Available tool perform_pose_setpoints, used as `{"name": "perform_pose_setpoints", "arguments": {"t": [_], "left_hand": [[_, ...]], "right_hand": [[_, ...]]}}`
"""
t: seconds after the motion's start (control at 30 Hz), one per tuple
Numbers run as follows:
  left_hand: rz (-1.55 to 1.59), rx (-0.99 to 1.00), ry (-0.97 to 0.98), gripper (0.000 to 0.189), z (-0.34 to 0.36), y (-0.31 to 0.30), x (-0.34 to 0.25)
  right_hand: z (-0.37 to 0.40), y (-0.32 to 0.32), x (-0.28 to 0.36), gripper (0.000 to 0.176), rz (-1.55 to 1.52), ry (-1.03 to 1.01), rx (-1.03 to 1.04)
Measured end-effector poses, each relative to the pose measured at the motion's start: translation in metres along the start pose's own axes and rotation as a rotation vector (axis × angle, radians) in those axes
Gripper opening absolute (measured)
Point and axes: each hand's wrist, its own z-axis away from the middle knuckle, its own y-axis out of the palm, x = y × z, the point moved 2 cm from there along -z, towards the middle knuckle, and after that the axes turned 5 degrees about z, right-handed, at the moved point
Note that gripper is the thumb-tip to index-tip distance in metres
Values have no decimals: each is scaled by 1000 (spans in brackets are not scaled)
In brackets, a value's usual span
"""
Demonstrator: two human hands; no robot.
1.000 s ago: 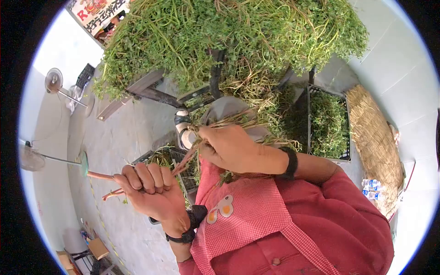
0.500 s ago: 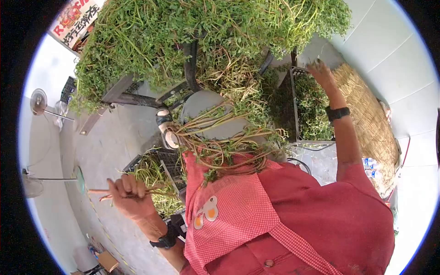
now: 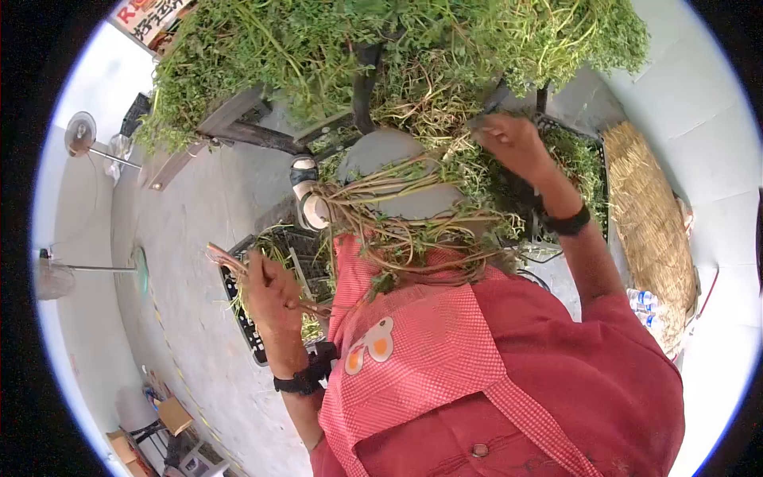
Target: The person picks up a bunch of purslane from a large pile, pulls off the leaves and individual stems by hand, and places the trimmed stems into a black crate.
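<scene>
My left hand is closed around a few reddish-brown plant stems, whose ends stick out on both sides of the fist. It hovers over a black crate of green stems at my left. My right hand is raised at the right, just below the heap on the table. Its fingers are curled together, with a dark tip at the front; what they hold, if anything, I cannot make out. Across my lap, on the red checked apron, lies a loose bundle of long leafy stems.
A big heap of leafy green plants covers the table ahead, with more piled beneath. Another crate of greens stands at the right by a rolled straw mat. Bottles sit near the mat. Fans stand at the left.
My right hand has moved left and inward, and its spread fingers have curled. My left hand, still holding the stems, has shifted right and turned upward. The view has tilted slightly.
</scene>
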Motion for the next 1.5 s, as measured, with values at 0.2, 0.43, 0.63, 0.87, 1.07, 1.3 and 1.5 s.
{"name": "perform_pose_setpoints", "arguments": {"t": [0.2, 0.43, 0.63, 0.87, 1.07, 1.3, 1.5], "left_hand": [[-16, 33, -38, 32, -6, -18, 9], [-634, 75, 219, 33, -12, -28, 39], [-1253, 15, 606, 23, -10, -39, 15], [-1282, -230, 887, 41, -69, -151, -51], [-1625, -675, 167, 88, -88, -202, -51], [-631, 360, -46, 74, -85, -136, 95], [-950, 634, 149, 60, -31, -40, 118]], "right_hand": [[12, 43, 76, 48, 157, -284, 2], [23, 81, 97, 70, 299, -242, 169], [25, 86, 96, 69, 331, -264, 128], [25, 83, 94, 68, 326, -278, 96], [25, 84, 97, 69, 334, -278, 94], [29, 73, 99, 73, 342, -243, 86], [35, 73, 95, 67, 318, -278, 22]]}}
